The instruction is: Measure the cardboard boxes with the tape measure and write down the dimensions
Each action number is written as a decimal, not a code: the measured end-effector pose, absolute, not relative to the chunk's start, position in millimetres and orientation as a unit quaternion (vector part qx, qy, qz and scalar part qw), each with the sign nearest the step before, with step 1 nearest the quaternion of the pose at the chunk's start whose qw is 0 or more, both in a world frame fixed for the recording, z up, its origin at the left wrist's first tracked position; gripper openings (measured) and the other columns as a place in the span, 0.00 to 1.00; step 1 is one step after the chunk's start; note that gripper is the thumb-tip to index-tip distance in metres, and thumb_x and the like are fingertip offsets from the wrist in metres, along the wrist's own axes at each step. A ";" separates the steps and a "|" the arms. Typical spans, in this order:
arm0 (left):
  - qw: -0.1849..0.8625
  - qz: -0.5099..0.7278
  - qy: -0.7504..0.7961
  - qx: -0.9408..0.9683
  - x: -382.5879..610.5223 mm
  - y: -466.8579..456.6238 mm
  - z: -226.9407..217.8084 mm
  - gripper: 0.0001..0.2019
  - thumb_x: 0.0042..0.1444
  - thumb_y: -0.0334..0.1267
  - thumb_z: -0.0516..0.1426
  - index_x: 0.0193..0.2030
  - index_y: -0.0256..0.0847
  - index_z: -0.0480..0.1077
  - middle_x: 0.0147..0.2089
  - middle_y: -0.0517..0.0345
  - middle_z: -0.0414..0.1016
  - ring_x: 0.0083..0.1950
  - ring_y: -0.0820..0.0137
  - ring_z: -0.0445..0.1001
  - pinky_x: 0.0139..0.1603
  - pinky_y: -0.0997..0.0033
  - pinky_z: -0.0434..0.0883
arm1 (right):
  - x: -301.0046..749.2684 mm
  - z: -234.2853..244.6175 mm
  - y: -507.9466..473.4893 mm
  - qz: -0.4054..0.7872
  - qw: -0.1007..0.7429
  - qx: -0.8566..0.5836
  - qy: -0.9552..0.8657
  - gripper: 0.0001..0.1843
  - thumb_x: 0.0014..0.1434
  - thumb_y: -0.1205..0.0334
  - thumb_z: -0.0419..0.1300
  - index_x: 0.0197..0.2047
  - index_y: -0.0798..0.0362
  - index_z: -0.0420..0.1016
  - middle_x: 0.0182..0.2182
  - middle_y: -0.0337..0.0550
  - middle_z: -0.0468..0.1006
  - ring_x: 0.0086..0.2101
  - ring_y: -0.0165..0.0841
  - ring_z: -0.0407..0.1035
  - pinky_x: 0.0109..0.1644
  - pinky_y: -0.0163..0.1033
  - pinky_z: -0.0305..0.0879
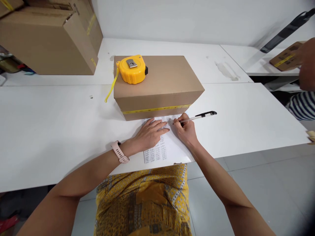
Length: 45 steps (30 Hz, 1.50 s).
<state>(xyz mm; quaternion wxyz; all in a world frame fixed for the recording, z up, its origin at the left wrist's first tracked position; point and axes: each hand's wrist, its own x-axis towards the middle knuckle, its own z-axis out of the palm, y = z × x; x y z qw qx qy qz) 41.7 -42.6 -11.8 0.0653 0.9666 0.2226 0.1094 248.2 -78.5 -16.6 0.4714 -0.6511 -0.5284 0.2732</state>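
A sheet of paper (176, 150) with columns of small handwriting lies at the table's front edge. My left hand (152, 132) rests flat on it, fingers spread, a pink watch strap (119, 151) round the wrist. My right hand (185, 130) grips a pen (205, 114) with a clear barrel and black cap, its tip at the paper. Right behind the sheet stands a closed cardboard box (164, 73) sealed with yellow tape, covering the paper's far edge from sight. On the box's left top sits a yellow tape measure (132, 69), its wrist cord hanging over the side.
Larger cardboard boxes (44, 42) stand at the back left. A second person's striped sleeve (302, 105) shows at the far right, near a small box (286, 57). A long dark object (286, 31) leans against the wall. The white table (246, 114) ends close to my body.
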 end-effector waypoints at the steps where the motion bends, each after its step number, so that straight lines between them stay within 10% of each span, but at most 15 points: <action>1: 0.065 0.109 0.223 0.967 41.6 -42.6 -11.8 0.24 0.65 0.26 0.52 0.66 0.42 0.71 0.71 0.49 0.70 0.71 0.59 0.66 0.73 0.49 0.59 | 248.3 -16.5 -78.5 0.272 0.469 -0.652 -0.530 0.11 0.58 0.61 0.59 0.28 0.46 0.59 0.16 0.29 0.61 0.20 0.28 0.54 0.26 0.37 0.50; 45: 0.077 0.109 0.227 0.965 41.6 -42.9 -12.1 0.24 0.65 0.26 0.52 0.66 0.42 0.71 0.71 0.49 0.69 0.72 0.59 0.65 0.73 0.49 0.58 | 248.8 -13.5 -78.3 0.266 0.453 -0.660 -0.537 0.10 0.57 0.59 0.57 0.28 0.46 0.58 0.16 0.30 0.61 0.21 0.28 0.55 0.28 0.38 0.51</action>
